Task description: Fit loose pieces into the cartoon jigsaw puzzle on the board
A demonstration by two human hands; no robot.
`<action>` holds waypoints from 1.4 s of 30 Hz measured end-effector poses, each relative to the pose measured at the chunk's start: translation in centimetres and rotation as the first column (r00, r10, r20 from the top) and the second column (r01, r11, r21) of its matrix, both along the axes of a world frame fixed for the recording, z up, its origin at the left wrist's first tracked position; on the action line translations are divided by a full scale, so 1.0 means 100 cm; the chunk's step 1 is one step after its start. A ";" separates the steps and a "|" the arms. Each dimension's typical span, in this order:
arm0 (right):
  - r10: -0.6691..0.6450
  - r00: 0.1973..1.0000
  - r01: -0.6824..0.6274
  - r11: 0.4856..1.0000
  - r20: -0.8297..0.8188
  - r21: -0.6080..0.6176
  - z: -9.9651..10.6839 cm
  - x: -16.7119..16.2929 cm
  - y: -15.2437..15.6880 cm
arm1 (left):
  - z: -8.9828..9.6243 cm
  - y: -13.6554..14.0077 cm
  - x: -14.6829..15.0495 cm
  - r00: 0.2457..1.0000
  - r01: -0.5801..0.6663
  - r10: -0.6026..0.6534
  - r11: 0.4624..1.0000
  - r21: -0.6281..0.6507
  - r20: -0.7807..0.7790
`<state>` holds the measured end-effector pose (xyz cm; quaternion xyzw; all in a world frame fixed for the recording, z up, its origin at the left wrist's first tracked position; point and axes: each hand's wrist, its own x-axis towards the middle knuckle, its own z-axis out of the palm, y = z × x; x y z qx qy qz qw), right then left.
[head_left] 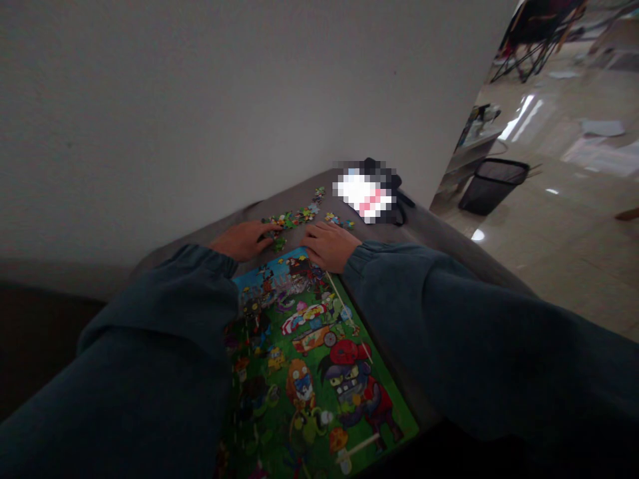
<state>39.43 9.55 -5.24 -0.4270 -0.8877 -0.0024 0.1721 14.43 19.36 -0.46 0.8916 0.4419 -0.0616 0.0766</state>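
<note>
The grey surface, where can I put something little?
There's a bare strip between the wall and the puzzle pieces, and a small patch between the blurry bright screen and the right sleeve. It's crowded around the left hand, right hand and picture board.

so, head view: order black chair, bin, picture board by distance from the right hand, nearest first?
From the right hand:
1. Picture board: its far end is right by the hand, the rest running back toward the wearer.
2. Bin: on the floor, off to the right.
3. Black chair: beyond the bin, top right of the view.
</note>
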 end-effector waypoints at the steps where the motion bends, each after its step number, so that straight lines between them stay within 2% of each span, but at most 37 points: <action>1: 0.001 1.000 -0.001 1.000 0.000 0.002 0.000 0.000 0.000 | 0.001 0.002 0.000 1.000 0.011 -0.011 1.000 -0.003 -0.008; 7: -0.002 1.000 0.002 1.000 0.031 0.006 0.001 0.001 0.000 | 0.009 0.001 -0.005 0.999 0.053 -0.054 0.998 -0.043 -0.009; 12: -0.002 0.999 0.002 1.000 0.035 0.003 0.000 0.001 0.000 | 0.008 -0.002 -0.002 0.996 0.086 -0.087 0.995 -0.050 -0.020; 20: -0.003 0.999 0.003 1.000 0.044 0.007 0.002 0.001 -0.002 | 0.015 -0.006 -0.006 0.980 0.201 -0.201 0.976 -0.080 0.004; 23: -0.009 0.999 0.010 1.000 0.045 -0.005 0.002 0.001 -0.002 | 0.020 -0.006 -0.012 0.991 0.120 -0.117 0.992 -0.044 0.070; 26: -0.009 0.999 0.010 1.000 0.042 -0.009 0.003 0.001 -0.002 | 0.021 -0.005 -0.014 0.999 0.017 -0.016 1.000 -0.022 0.048; 32: -0.005 1.000 0.005 0.999 0.025 -0.034 0.003 0.001 -0.003 | 0.014 -0.011 -0.003 1.000 0.005 -0.005 0.999 -0.053 -0.012; 37: 0.022 0.999 -0.023 1.000 -0.048 -0.008 -0.003 0.000 0.001 | 0.012 -0.011 0.001 1.000 -0.019 0.020 0.999 -0.051 0.009; 42: 0.097 0.995 -0.097 0.994 0.001 -0.049 -0.009 -0.003 0.007 | 0.014 -0.003 0.004 0.996 -0.054 0.057 0.998 -0.037 0.068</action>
